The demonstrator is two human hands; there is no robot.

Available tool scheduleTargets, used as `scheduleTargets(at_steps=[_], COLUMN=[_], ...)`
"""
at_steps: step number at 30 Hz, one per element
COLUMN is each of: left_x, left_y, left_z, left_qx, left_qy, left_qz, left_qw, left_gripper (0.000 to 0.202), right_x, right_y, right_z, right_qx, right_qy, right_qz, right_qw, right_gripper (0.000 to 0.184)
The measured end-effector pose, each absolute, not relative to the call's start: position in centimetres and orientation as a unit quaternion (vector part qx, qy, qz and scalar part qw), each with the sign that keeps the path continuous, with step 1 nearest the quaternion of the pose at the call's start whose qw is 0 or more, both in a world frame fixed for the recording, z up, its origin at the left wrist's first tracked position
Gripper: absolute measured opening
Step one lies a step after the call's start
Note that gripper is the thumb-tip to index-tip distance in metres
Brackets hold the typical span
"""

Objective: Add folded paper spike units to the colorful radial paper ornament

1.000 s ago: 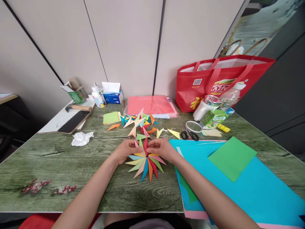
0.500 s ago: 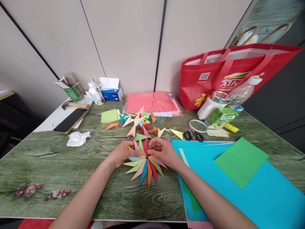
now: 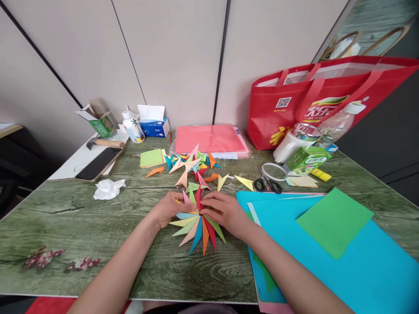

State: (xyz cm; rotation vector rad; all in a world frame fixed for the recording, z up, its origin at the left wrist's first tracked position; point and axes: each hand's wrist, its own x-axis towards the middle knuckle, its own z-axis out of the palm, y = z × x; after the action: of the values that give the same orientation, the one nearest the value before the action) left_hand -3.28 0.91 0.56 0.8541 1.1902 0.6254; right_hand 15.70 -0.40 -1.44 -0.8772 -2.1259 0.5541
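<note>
A many-pointed star of folded paper in red, orange, blue, peach, green and yellow is between my hands, near the table's front. My left hand grips its upper left points, thumb on top near the centre. My right hand has its fingers closed over the right side, fingertips at the red upper point, and covers some points there. Just beyond the star lies a loose heap of folded paper pieces in mixed colours. I cannot tell whether the green piece at the top touches the star.
Blue paper sheets with a green square lie at right. Behind them are scissors, a tape roll and a red bag. A phone, crumpled tissue and tissue box stand left.
My right hand has shifted slightly, its fingers now straighter and laid further over the star's right points. My left hand keeps its hold. The view has moved a little.
</note>
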Motion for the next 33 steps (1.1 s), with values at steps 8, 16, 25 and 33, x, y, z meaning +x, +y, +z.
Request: scheduleTargets(at_steps=[8,16,25,33], left_x=[-3.4,-3.3,-3.2,-3.4], left_y=[1.1,1.1,1.1,1.0], left_z=[0.9,1.0,1.1,0.7], left_qx=[0.356,0.359,0.371,0.379], left_qy=[0.541,0.548,0.552,0.541], left_qz=[0.268,0.255,0.26,0.258], left_qw=[0.714,0.711,0.7,0.705], left_gripper=[0.028,0.023,0.023,0.028], right_x=[15.6,15.1,14.9,15.3], right_y=[-1.1,-0.8,-1.0,-1.1], right_z=[-1.3,-2.0,-2.4,-1.8], right_qx=[-0.299,-0.342,-0.399,-0.368], right_qy=[-0.908,-0.864,-0.81,-0.828], right_qz=[-0.055,0.008,0.149,0.192], right_qw=[0.287,0.369,0.403,0.377], right_gripper=[0.018,0.013,0.015,0.017])
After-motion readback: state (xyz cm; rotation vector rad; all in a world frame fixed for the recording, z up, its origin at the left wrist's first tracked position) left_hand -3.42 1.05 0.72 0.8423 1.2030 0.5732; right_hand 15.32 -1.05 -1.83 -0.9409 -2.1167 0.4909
